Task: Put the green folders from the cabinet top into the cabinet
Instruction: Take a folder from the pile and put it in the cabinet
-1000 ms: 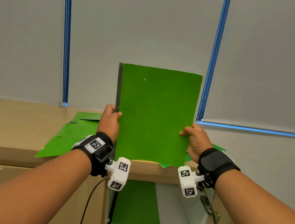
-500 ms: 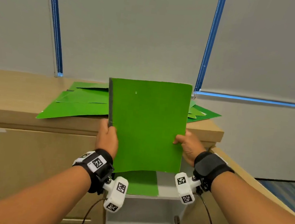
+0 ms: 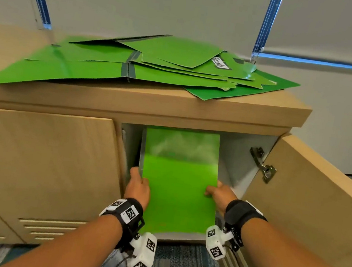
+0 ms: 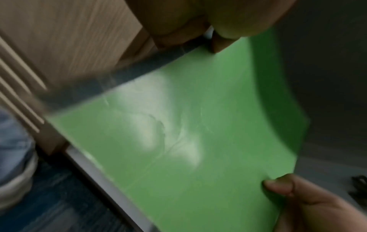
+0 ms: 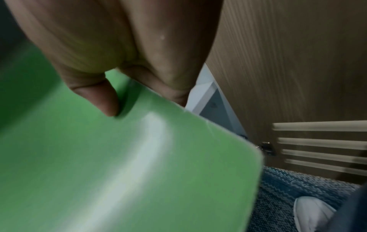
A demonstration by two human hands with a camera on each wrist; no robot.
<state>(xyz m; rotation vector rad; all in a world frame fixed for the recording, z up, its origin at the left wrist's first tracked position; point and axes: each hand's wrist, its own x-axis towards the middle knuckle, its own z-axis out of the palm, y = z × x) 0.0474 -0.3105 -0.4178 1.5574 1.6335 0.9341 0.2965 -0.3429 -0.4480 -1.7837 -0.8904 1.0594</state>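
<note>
Nearest the camera, two forearms with black wrist straps reach toward an open cabinet (image 3: 234,116). The left hand (image 3: 137,187) holds the left edge of a green folder (image 3: 178,184), thumb on the top face; its grip is closed round that edge. The right hand (image 3: 220,194) pinches the right edge, thumb pressed on the upper face and fingers under it, as the right wrist view shows plainly. The folder lies nearly flat and reaches into the open compartment, its near edge at the compartment's front lip and its far end inside in shadow. To the right the cabinet door (image 3: 309,194) stands swung open, a metal hinge (image 3: 263,165) on its inner side. Farther back, on the cabinet top, a loose pile of green folders (image 3: 156,66) is spread out, one bearing a white label (image 3: 219,62). Behind it hang grey blinds with blue strips.
</note>
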